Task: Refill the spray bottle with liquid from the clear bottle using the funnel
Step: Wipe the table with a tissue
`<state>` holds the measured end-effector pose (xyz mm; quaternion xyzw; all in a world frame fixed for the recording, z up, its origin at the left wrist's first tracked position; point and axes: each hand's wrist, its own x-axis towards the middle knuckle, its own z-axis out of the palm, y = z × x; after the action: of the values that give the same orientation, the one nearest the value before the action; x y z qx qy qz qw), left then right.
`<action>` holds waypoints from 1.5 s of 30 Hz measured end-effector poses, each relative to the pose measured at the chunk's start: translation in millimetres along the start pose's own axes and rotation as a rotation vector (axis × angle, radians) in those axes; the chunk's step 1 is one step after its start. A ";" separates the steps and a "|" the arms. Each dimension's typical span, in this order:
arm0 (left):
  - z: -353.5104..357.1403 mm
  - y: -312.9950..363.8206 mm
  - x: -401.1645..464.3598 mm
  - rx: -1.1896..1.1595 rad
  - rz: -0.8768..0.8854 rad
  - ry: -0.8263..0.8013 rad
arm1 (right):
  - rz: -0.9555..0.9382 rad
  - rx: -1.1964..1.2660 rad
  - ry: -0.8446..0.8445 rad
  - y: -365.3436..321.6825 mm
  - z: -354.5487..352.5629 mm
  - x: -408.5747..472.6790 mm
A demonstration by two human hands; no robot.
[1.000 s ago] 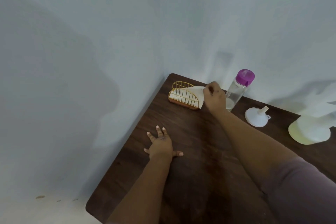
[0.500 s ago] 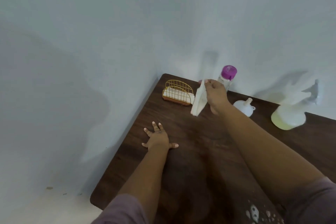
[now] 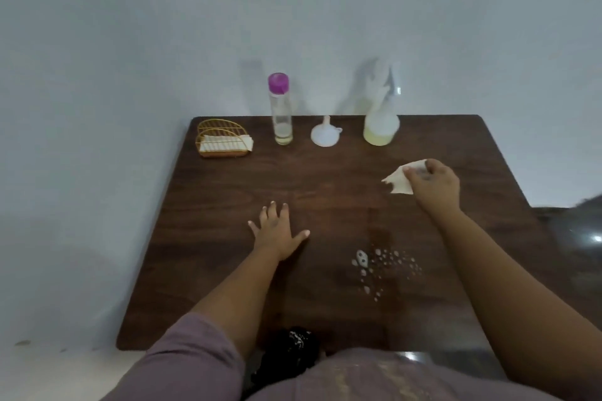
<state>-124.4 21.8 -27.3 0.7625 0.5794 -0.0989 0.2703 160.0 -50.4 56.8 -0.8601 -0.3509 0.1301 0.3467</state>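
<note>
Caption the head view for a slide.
Right hand holds a napkin above spilled drops; bottle, funnel and spray bottle stand untouched.

Single head view looks forward and down, close over the table (image 3: 228, 192)

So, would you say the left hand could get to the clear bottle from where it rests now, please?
Probably yes. The left hand lies flat and holds nothing, and only bare table lies between it and the clear bottle. The napkin holder stands off to one side, and the funnel to the other.
</note>
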 end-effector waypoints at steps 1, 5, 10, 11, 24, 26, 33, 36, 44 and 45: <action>9.1 6.2 -5.9 0.000 0.037 -0.008 | -0.045 0.022 0.071 15.0 -8.1 -8.1; 39.2 30.1 -22.8 0.016 0.129 -0.022 | -0.231 -0.079 0.028 77.7 -20.6 -52.5; 69.0 47.8 -45.4 0.018 0.131 -0.005 | -0.105 -0.240 -0.217 157.7 -21.8 -109.4; 74.2 45.5 -51.8 0.027 0.112 -0.015 | -0.115 -0.216 -0.177 166.2 -20.2 -112.3; 77.1 -21.7 -120.3 0.131 -0.284 -0.247 | -0.424 -0.590 -0.619 148.6 47.8 -78.7; 66.5 -16.9 -120.1 0.143 -0.280 -0.324 | -0.488 -0.563 -0.667 136.8 62.3 -89.1; 50.8 -9.3 -122.3 0.144 -0.295 -0.426 | -0.725 -0.492 -0.751 102.8 90.3 -131.3; 50.2 -8.0 -125.1 0.148 -0.298 -0.426 | -0.793 -0.455 -0.852 100.5 77.0 -140.2; 44.2 -2.1 -130.1 0.166 -0.306 -0.445 | -0.849 -0.480 -0.814 113.4 28.1 -140.6; 43.6 -1.9 -130.0 0.166 -0.309 -0.448 | -0.891 -0.551 -0.795 118.2 24.7 -135.7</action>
<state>-159.3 -108.7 -4.0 0.6438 0.6046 -0.3520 0.3100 111.6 -192.7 -45.1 -0.5762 -0.7953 0.1871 -0.0215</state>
